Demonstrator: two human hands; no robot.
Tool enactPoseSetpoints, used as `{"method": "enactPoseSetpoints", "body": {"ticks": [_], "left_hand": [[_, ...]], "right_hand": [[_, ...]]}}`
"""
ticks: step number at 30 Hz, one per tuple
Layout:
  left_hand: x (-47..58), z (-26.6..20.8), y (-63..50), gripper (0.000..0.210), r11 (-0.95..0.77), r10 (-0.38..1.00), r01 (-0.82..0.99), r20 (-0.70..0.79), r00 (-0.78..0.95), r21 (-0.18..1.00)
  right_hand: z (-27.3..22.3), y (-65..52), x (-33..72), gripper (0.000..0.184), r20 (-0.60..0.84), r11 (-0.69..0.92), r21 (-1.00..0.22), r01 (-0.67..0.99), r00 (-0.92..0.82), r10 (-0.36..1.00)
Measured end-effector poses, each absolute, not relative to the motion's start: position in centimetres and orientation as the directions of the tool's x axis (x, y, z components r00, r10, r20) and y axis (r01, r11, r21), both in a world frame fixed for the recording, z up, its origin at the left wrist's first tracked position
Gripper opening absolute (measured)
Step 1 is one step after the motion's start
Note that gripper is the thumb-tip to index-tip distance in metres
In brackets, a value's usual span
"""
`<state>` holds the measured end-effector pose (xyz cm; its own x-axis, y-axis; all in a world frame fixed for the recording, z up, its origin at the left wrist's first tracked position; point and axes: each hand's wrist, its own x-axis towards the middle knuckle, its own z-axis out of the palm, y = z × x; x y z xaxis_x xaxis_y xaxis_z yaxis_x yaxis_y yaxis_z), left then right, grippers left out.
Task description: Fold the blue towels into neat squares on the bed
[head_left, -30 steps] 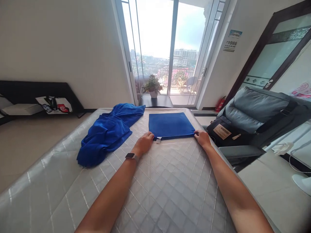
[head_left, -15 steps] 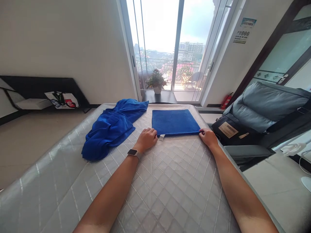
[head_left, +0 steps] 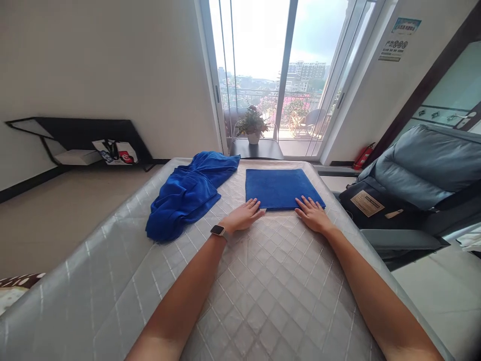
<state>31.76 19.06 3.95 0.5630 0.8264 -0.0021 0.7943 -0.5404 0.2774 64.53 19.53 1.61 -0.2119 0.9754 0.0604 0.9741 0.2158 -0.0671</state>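
A blue towel (head_left: 283, 185), folded into a flat rectangle, lies on the quilted, plastic-covered mattress (head_left: 270, 281). At its near left corner rests my left hand (head_left: 244, 214), fingers stretched out, partly over a white tag (head_left: 263, 210) on the near edge. My right hand (head_left: 312, 213) lies flat with its fingers spread on the near edge, towards the right corner. Neither hand grips anything. Left of the folded towel is a second blue cloth (head_left: 184, 195), crumpled in a loose heap.
A black chair with a potted plant (head_left: 253, 128) stands beyond the mattress, before the glass door. To the right is a grey recliner (head_left: 424, 160) with a black bag (head_left: 364, 200) on it. A fire extinguisher (head_left: 363, 156) and a low black stand (head_left: 86, 133) are by the walls.
Both hands have let go of the towel's near corners and opened flat. The right hand has moved inward along the edge. The view has shifted a little to the left.
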Motion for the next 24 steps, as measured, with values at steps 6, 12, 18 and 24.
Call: {"method": "enactPoseSetpoints", "body": {"ticks": [6, 12, 18, 24], "left_hand": [[22.7, 9.6, 19.4, 0.057, -0.236, 0.971, 0.939, 0.099, 0.218, 0.249], [13.9, 9.0, 19.9, 0.047, 0.272, 0.882, 0.912, 0.299, -0.364, 0.308], [13.3, 7.9, 20.3, 0.040, 0.316, 0.868, 0.888, 0.276, -0.413, 0.333], [13.0, 8.2, 19.9, 0.047, 0.416, 0.825, 0.836, 0.240, -0.512, 0.357]], "right_hand": [[1.7, 19.4, 64.7, 0.061, 0.071, 0.217, -0.052, 0.975, -0.213, 0.974], [1.9, 19.2, 64.5, 0.060, 0.083, 0.205, -0.070, 0.976, -0.200, 0.976], [1.9, 19.2, 64.6, 0.060, 0.106, 0.203, -0.077, 0.976, -0.195, 0.975], [1.8, 19.3, 64.7, 0.059, 0.111, 0.204, -0.077, 0.976, -0.195, 0.974]]}}
